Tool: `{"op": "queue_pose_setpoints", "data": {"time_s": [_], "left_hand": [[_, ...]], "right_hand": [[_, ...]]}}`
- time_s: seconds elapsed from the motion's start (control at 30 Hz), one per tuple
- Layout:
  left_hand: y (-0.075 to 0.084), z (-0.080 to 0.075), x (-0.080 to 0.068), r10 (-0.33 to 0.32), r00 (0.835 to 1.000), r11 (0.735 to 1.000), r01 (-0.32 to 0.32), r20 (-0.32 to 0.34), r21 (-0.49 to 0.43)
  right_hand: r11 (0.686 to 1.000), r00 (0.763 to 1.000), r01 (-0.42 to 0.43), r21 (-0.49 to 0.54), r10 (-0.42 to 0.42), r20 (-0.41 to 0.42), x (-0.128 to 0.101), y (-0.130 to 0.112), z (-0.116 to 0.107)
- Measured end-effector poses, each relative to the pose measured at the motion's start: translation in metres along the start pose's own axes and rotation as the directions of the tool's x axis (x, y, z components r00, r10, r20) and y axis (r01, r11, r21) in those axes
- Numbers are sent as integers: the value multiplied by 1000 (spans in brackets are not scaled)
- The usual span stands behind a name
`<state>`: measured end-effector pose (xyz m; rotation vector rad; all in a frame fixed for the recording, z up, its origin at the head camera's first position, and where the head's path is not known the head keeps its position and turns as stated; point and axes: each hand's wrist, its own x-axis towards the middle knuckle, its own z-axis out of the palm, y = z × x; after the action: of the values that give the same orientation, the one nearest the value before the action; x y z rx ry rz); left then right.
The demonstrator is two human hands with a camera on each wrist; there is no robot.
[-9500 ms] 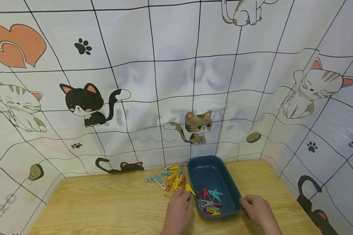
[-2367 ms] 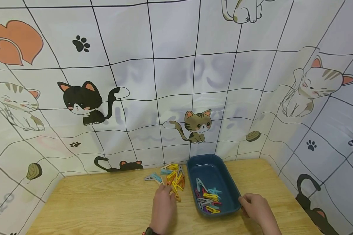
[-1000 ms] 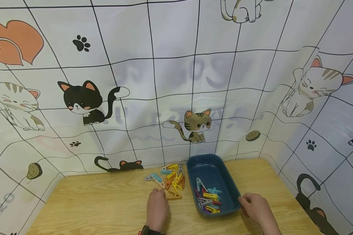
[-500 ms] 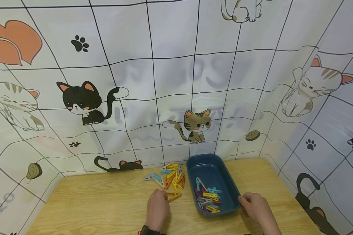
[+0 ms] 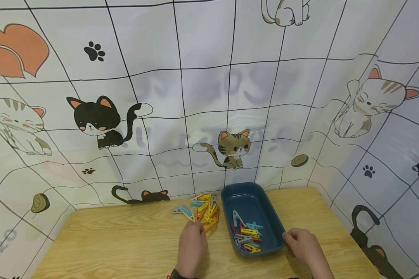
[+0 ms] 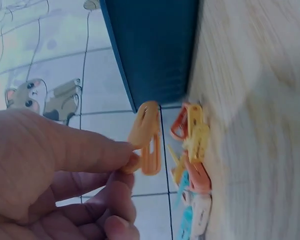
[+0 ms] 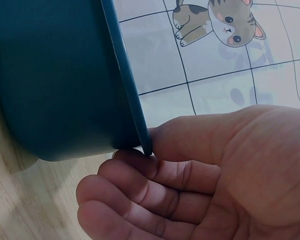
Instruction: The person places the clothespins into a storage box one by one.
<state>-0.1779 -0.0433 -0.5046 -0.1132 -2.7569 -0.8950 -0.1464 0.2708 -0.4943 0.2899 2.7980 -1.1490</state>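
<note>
Orange clothespin (image 6: pixel 151 155) is sitting in the left hand (image 6: pixel 37 160), seen from the left wrist: thumb and fingertip are clamping on it while the other fingers are curling beneath. Such a small pinch could be letting it swivel or slip, especially if it catches the blue tub (image 6: pixel 152 50), whose wall is rising close by, or the loose clothespins (image 6: pixel 196 177) lying near; a snag there could be scattering the pile.

From the right wrist, the right hand (image 7: pixel 245 165) is pinching the tub's rim at one corner, thumb against the lip and fingers clamped below. Uneven pressure there could be sliding or tipping the tub, probably shifting its contents.

From the head, the pinched clothespin is showing between the left hand and the tub, near the pile. More clothespins (image 5: pixel 249 233) are lying jumbled in the tub's near end. Everything is resting on a pale wood-grain table (image 5: pixel 125 242). White sheeting (image 5: pixel 160 91) printed with grid lines, cats, paw prints and a heart is surrounding the table's back and sides, rippling slightly.
</note>
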Motion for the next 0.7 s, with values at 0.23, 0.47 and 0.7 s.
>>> {"op": "queue_pose_setpoints", "data": {"time_s": [0.23, 0.47, 0.7], "left_hand": [[19, 0, -8, 57, 994, 997, -62, -93, -48], [36, 4, -15, 108, 993, 990, -111, -46, -85], [45, 13, -21, 162, 986, 984, -159, 31, -79]], "right_hand": [[1000, 1000, 7, -12, -7, -8, 0, 0, 0], [1000, 1000, 10, -17, -11, -14, 0, 0, 0], [1000, 1000, 14, -20, -15, -18, 1, 1, 0]]}}
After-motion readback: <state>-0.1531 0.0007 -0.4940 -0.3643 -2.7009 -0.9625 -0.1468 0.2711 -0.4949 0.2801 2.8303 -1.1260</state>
